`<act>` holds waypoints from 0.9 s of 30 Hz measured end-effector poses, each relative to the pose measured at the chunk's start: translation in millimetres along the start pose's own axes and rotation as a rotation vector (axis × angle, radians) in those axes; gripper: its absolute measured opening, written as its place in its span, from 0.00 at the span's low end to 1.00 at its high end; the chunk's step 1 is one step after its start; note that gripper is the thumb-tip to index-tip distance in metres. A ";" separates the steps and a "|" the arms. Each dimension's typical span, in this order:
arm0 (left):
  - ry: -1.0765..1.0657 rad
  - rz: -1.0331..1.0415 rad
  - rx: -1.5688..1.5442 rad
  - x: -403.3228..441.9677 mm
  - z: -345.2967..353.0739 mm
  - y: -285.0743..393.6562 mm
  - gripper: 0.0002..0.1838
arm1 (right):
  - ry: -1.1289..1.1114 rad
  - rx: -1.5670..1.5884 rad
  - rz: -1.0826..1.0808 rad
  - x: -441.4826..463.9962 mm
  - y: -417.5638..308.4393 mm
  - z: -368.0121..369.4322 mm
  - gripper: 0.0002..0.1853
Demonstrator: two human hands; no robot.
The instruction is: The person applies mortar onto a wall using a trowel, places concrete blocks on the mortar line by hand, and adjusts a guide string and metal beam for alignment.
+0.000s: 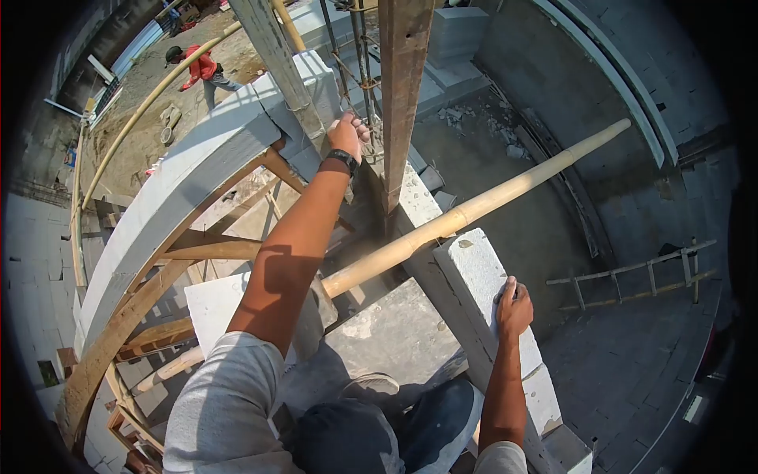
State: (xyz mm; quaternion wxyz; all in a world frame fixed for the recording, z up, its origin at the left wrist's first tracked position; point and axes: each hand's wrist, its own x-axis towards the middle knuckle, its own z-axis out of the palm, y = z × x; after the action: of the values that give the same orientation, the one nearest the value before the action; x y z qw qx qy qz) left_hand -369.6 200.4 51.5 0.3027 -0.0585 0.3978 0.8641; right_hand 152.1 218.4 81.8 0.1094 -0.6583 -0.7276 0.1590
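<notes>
My left hand (347,136) is raised at the upper middle, fingers curled together beside the rebar (364,71) and the foot of a grey wooden post (276,63). What it grips, if anything, is too small to make out. A dark watch (342,160) is on that wrist. On the right, my right hand (515,308) rests on the edge of a white block wall (482,272), its fingers bent over the top and holding nothing loose. Between the two hands stands an upright brown board (401,95), and a bamboo pole (458,217) crosses over the wall.
A curved white block arch (174,170) on wooden formwork (130,316) fills the left. Below me is a concrete slab (391,332). A bamboo ladder (632,278) lies at the right, far below. A person in red (207,67) bends over at the upper left.
</notes>
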 end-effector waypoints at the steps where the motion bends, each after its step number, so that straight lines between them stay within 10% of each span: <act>1: -0.038 0.050 0.199 3.8 -7.7 2.5 0.12 | 0.004 -0.001 0.001 -1.3 0.9 -1.0 0.28; 8: -0.182 -0.167 0.837 -34.2 8.4 33.2 0.11 | -0.007 -0.016 0.008 -1.1 -1.2 -2.2 0.29; 12: -0.139 -0.028 0.037 -35.0 17.1 17.9 0.14 | -0.011 -0.008 0.019 -1.2 -1.8 -4.1 0.29; 17: -0.136 0.092 0.125 -67.8 -3.8 12.0 0.14 | -0.026 0.009 0.021 0.0 -0.7 -3.7 0.29; 21: -0.114 0.188 0.758 -94.6 -8.7 28.3 0.16 | -0.041 0.000 0.040 -1.9 -1.6 -5.7 0.29; 27: -0.276 0.072 0.520 -102.9 39.2 44.9 0.16 | 0.136 0.114 -0.015 3.4 -0.3 6.6 0.25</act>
State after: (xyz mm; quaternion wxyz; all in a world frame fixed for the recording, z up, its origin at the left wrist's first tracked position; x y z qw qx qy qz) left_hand -306.4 157.3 142.6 0.3278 0.1532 0.5628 0.7432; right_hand 149.0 221.1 75.6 0.1972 -0.6549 -0.7131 0.1542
